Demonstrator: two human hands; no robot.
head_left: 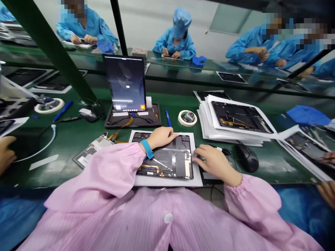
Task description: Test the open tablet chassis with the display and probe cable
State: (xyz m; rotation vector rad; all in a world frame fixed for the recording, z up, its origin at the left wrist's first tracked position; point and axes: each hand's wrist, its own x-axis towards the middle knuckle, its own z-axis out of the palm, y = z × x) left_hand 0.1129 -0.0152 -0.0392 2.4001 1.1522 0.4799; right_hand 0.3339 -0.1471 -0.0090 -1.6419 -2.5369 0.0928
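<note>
An opened tablet housing (pixel 167 164), black inside with orange flex cables and a silver strip, lies on a white foam sheet (pixel 197 179) in front of me. My left hand (pixel 159 137), below a blue wrist strap (pixel 147 149), rests across the housing's far edge with fingers stretched out. At the right edge, my right hand (pixel 213 161) has thumb and forefinger apart, close to or touching the rim. No held object shows in either hand. Left of the housing, a metal-backed part (pixel 91 150) with an orange flex cable lies partly behind my left sleeve.
A lit tablet screen (pixel 125 83) stands in a black holder (pixel 133 122). Beyond the housing are a blue pen (pixel 168 118) and a tape roll (pixel 187 118). Stacked housings on foam (pixel 235 116) and a black mouse (pixel 246 157) sit to the right. Co-workers' hands show at both sides.
</note>
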